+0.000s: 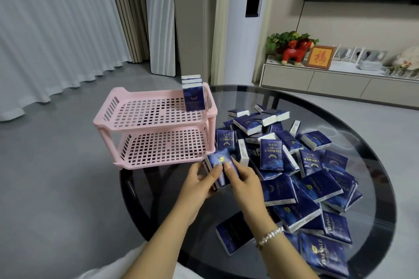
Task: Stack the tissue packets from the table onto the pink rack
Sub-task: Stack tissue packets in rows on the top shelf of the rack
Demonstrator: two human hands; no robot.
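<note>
two hands meet on one blue tissue packet (221, 170) at the table's near-left edge, just in front of the pink rack (156, 124). my left hand (197, 184) curls round its left side, thumb on top; my right hand (243, 182) pinches the right side, thumb pressed on the face. fingers cover much of the wrapper, so i read only a yellow mark and a stray "e". there may be a second packet under it, i can't tell. its long axis runs away from me, tipped a little left.

upright packets (192, 93) stand in the rack's top shelf, back-right corner; i count roughly three, the rear ones mostly hidden. the front one faces me, long axis vertical, "twinkle" readable.

loose pile of packets (294, 165) sprawls over the round glass table (374, 142), pointing every way; several read "twinkle" upside down. the lowest ones run off the frame's bottom edge.

on the cabinet behind, a framed character (320, 57), too small to read surely.
</note>
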